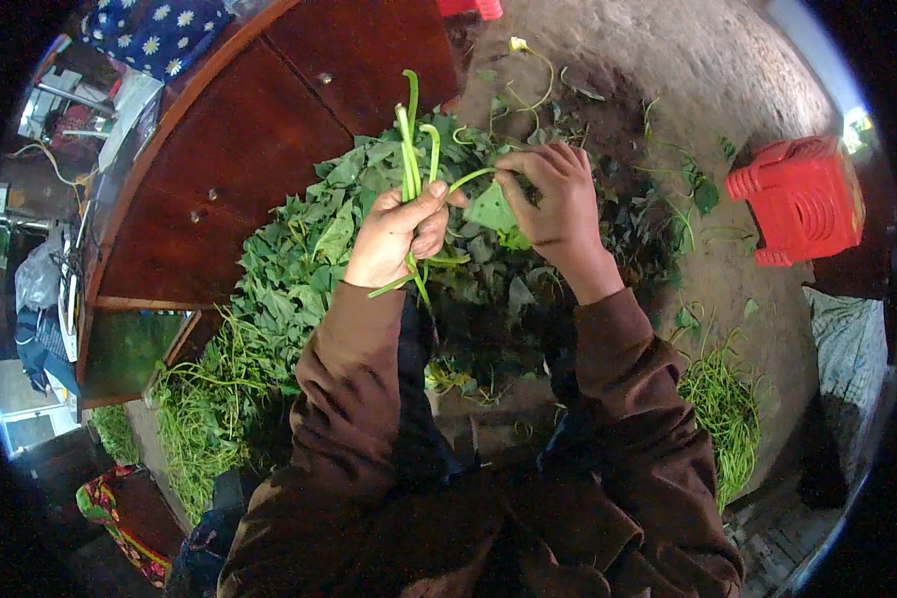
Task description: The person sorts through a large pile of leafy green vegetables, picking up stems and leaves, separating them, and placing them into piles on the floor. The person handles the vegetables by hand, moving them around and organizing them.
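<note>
My left hand [404, 232] is closed around several green leaf stalks [410, 161], whose upper ends stick up above the fist while others poke out below it. One more stalk [469, 178] runs from beside my left thumb to the fingertips of my right hand [557, 205], which pinch its end. A green leaf [491, 208] hangs just beside the right fingers; whether it is joined to the pinched stalk I cannot tell. Under both hands lies a large heap of green leafy vines [351, 187], partly hidden by my hands and sleeves.
Piles of stripped-looking green stalks lie on the left [202, 418] and right [721, 418]. A red plastic stool [803, 202] lies at the right on the bare floor [688, 67]. Reddish-brown wooden furniture [194, 149] curves along the upper left. Loose vines are scattered beyond the heap.
</note>
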The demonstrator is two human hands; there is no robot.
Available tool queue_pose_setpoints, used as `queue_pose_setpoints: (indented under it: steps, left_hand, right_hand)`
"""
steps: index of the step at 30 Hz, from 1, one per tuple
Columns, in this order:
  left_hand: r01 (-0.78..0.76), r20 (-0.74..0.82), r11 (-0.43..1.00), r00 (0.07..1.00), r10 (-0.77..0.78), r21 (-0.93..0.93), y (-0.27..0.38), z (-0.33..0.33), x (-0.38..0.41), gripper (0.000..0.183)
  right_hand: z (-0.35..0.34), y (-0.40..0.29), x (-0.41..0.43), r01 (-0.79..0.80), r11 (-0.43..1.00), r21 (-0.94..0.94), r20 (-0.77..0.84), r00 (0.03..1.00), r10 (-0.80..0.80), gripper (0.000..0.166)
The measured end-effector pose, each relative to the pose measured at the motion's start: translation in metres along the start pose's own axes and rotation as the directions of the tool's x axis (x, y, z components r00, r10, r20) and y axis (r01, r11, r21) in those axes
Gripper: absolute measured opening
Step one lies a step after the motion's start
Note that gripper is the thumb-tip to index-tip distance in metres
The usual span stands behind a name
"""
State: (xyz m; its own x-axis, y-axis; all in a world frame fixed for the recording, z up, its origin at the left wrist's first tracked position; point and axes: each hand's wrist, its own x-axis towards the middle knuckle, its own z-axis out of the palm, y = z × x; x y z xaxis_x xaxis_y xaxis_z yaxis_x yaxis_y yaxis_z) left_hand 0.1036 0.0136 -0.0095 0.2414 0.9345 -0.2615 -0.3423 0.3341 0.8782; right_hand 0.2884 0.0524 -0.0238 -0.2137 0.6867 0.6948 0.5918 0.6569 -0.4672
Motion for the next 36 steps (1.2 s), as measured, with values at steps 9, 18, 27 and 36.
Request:
queue_pose_setpoints:
  steps: [9, 18, 27, 36]
  left_hand:
    - [-0.021, 0.032, 0.995, 0.999, 0.024, -0.099, -0.016, 0.01, 0.005, 0.022]
    - [-0.194, -0.217, 0.945, 0.966, 0.138, -0.262, -0.041, 0.01, 0.017, 0.018]
    - [-0.075, -0.064, 0.884, 0.991, 0.118, 0.462, -0.068, 0.021, 0.027, 0.052]
    - [-0.315, 0.315, 0.471, 0.946, 0.08, 0.824, -0.073, 0.036, 0.021, 0.041]
  right_hand:
    - [-0.004, 0.042, -0.004, -0.643, 0.387, 0.662, 0.074, 0.569, 0.819, 0.016]
    - [0.047, -0.024, -0.031, -0.601, 0.399, 0.692, 0.516, 0.799, 0.309, 0.043]
    - [-0.023, 0.011, -0.044, -0.399, 0.898, -0.184, 0.609, 0.671, 0.423, 0.023]
    - [-0.371, 0.05, -0.235, -0.428, -0.032, -0.903, -0.29, 0.554, 0.78, 0.024]
